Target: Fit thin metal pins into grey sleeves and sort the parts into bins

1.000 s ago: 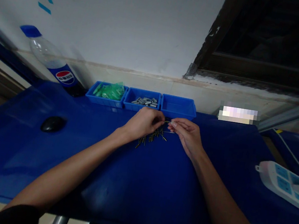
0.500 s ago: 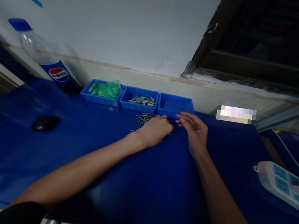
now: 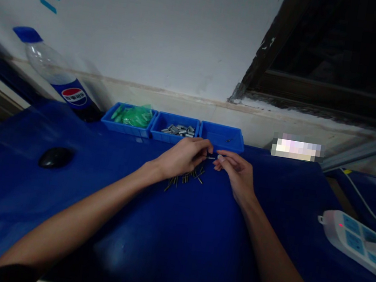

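Left hand [image 3: 185,157] pinched a slim, silvery metal pin [image 3: 211,157]; right hand [image 3: 236,171] curled just beside its tip, grip unclear. Apparently early progress: one small dark piece [image 3: 229,140] lay in the blue plastic bin [image 3: 210,131] at two o'clock from the left hand, many thin brass-coloured rods [image 3: 186,177] loose at six.

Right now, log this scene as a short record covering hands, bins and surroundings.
Left hand: pinching a thin pin
Right hand: close to the pin's end; grip unclear
Loose pins: on blue table
Left bin: green plastic
Middle bin: silvery pieces
Right bin: small part
Far left: bottle, black mouse
Far right: power strip
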The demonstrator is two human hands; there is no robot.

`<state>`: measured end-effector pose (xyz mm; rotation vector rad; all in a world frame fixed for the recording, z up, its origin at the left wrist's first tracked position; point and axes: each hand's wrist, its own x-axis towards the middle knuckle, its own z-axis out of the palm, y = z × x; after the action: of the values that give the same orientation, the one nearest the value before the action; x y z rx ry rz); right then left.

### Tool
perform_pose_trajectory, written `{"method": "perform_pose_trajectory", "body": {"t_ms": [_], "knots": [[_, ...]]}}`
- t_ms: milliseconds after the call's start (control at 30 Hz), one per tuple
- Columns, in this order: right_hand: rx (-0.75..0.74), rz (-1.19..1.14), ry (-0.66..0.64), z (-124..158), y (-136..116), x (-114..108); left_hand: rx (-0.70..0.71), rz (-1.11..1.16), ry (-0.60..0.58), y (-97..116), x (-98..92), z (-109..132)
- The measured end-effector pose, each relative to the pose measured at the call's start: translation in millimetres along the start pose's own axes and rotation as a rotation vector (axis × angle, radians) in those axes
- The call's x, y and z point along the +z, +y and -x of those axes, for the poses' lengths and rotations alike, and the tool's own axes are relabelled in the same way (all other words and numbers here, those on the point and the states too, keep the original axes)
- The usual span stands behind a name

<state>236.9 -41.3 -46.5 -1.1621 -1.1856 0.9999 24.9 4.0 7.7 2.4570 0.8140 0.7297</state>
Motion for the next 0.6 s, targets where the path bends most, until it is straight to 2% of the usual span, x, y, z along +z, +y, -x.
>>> {"method": "perform_pose_trajectory", "body": {"t_ms": [133,233,300,400,500,600], "knots": [[0.066,-0.059,-0.030,3.8,2.4,7.0,0.017,0.169,0.091,-3.9,0.3,6.3],[0.068,-0.094,-0.033,4.3,5.7,9.5,0.009,0.171,0.077,-5.2,-1.0,6.4],[0.049,-0.110,0.006,4.0,6.6,10.1,-0.017,0.085,0.016,-6.5,-7.1,6.0],[-0.012,-0.140,0.070,2.8,6.2,9.5,-0.070,-0.095,-0.172,-7.4,-23.1,7.5],[-0.060,-0.153,0.041,1.1,7.2,8.1,-0.090,-0.205,-0.349,-4.7,-35.1,10.2],[-0.074,-0.078,0.039,-0.4,11.9,6.7,-0.117,-0.278,-0.346,0.2,-31.7,10.6]]}}
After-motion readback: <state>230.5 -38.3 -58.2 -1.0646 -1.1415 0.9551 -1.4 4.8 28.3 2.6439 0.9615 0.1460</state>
